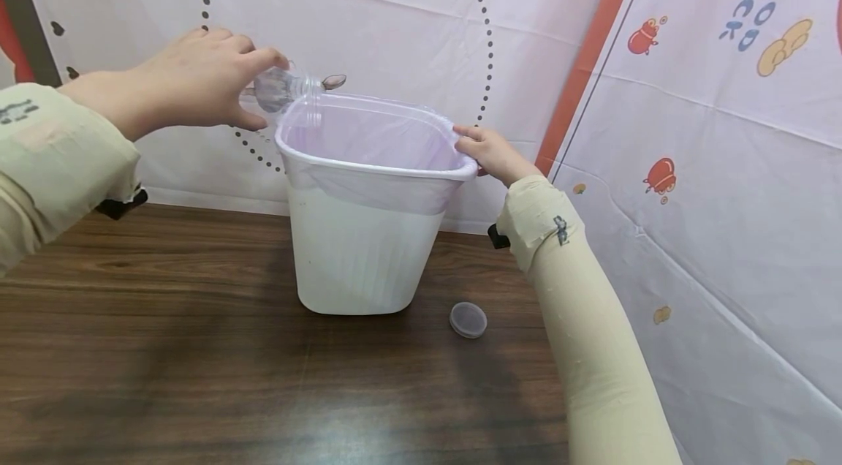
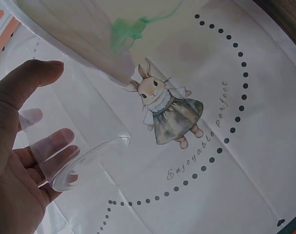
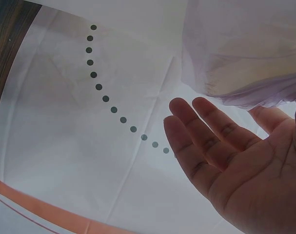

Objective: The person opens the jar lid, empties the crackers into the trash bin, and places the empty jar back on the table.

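My left hand point(image 1: 197, 77) grips a clear plastic jar point(image 1: 279, 91) between thumb and fingers. The jar lies tipped on its side, its threaded open mouth over the left rim of a white trash bin point(image 1: 362, 253). In the left wrist view the see-through jar point(image 2: 84, 126) shows no contents, and fingers are visible through its wall. A pale purple bag point(image 1: 381, 130) lines the bin and folds over its rim. My right hand point(image 1: 490, 150) holds the bin's right rim; in the right wrist view its other fingers point(image 3: 206, 136) extend loosely beside the bag.
A round, translucent lid point(image 1: 468, 319) lies on the dark wooden table point(image 1: 197, 363), right of the bin. Behind and to the right hangs a printed white cloth point(image 1: 381, 12). A green shape point(image 2: 128, 36) shows on the bin's side in the left wrist view.
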Motion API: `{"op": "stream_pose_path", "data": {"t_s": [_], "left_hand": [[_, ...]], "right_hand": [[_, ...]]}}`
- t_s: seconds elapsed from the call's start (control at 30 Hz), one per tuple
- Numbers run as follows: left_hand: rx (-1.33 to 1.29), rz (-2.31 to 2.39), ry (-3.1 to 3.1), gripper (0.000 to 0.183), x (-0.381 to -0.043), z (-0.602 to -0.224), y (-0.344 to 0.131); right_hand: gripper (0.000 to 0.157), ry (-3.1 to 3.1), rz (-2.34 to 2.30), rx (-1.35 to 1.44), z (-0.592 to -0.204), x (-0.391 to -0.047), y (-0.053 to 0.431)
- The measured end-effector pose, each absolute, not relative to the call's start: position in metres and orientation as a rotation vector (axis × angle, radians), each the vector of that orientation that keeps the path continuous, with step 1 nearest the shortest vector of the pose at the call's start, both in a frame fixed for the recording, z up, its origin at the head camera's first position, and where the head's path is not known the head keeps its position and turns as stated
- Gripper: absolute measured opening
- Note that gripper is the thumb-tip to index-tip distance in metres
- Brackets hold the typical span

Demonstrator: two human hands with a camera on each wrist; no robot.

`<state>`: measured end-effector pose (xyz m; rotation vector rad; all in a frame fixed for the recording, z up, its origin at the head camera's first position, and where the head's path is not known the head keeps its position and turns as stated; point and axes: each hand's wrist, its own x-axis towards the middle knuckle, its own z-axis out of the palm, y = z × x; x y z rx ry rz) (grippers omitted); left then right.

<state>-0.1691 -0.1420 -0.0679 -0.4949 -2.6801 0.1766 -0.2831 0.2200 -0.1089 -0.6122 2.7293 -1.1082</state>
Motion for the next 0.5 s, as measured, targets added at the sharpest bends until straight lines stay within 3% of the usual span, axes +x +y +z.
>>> {"op": "stream_pose_path", "data": {"t_s": [0.5], "left_hand": [[-0.524, 0.059, -2.620, 0.076, -0.186, -0.079, -0.161]], "right_hand": [[0.052, 2.757, -1.102, -0.582, -0.109, -0.291, 0.210]]}}
